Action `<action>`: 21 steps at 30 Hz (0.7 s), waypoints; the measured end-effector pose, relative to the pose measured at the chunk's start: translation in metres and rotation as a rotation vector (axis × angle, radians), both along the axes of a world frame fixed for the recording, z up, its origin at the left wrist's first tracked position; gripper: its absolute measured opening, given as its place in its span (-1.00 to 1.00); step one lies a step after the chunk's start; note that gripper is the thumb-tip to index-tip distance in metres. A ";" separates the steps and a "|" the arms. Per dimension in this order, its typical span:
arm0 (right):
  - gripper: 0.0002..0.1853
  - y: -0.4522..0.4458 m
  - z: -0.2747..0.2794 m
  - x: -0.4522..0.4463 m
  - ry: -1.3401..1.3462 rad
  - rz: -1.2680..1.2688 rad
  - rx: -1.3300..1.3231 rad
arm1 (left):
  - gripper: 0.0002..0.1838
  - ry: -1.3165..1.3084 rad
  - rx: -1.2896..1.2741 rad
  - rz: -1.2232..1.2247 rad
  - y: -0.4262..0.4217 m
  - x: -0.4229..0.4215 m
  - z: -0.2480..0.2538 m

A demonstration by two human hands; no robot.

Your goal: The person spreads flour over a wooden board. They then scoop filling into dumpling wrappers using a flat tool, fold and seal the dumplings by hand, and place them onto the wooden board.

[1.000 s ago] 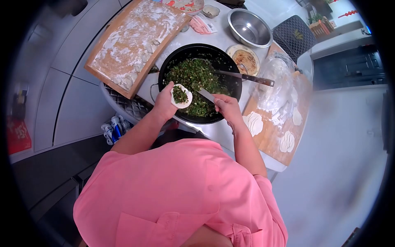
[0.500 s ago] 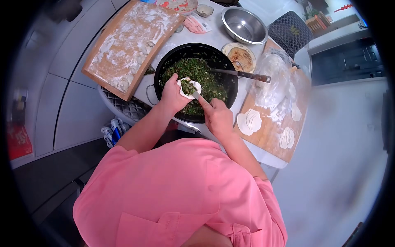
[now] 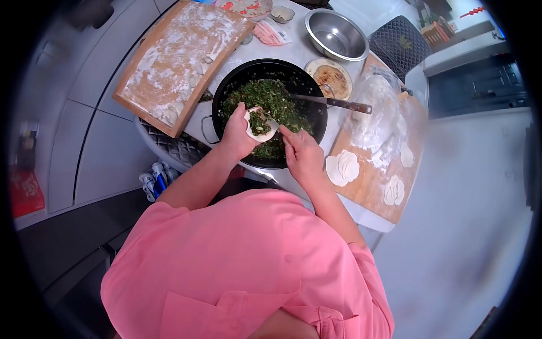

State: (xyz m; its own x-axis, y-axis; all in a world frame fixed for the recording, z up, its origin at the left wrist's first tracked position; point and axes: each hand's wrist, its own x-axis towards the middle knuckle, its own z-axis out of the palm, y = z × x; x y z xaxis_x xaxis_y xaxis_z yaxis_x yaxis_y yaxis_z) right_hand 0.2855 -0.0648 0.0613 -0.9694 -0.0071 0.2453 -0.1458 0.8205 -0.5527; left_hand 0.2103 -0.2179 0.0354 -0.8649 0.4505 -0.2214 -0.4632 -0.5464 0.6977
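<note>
My left hand holds a round white dough wrapper with chopped green filling on it, above the near part of a black pan. In my right hand is a small flat metal spatula, its tip on the filling in the wrapper. More green filling lies in the pan under both hands. A long-handled utensil rests across the pan's right rim.
A floured wooden board stands at the left. On the right-hand board lie stacked wrappers and a plastic bag. Behind the pan are a steel bowl and a plate with a browned flatbread.
My left hand with the wrapper has moved right, over the pan. My right hand has brought the spatula from the filling in the pan to the wrapper.
</note>
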 end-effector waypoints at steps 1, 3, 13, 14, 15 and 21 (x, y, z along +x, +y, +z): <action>-0.68 0.000 -0.001 -0.002 0.019 0.004 -0.007 | -0.47 -0.017 0.018 -0.010 0.001 -0.002 0.000; -0.66 -0.003 0.001 -0.001 0.005 0.009 0.024 | -0.47 -0.570 0.179 0.040 0.004 -0.008 0.003; -0.63 -0.005 0.006 -0.001 0.037 0.083 0.166 | -0.42 -0.501 0.107 0.026 0.002 -0.012 -0.012; -0.63 -0.004 0.008 0.001 0.009 0.093 0.181 | -0.42 -0.500 0.107 0.027 0.001 -0.014 -0.013; -0.62 -0.004 0.008 0.003 -0.021 0.104 0.196 | -0.41 -0.491 0.089 0.050 0.000 -0.016 -0.010; -0.60 -0.005 0.001 0.003 0.001 0.125 0.192 | -0.42 -0.527 0.153 0.095 0.000 -0.020 -0.002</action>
State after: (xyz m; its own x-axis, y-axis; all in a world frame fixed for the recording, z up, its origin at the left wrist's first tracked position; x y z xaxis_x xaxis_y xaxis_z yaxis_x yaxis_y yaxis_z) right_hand 0.2888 -0.0700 0.0620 -0.9578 -0.1736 0.2292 -0.2535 0.8861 -0.3880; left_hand 0.1903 -0.2175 0.0330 -0.6932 0.4369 -0.5732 -0.6718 -0.6798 0.2942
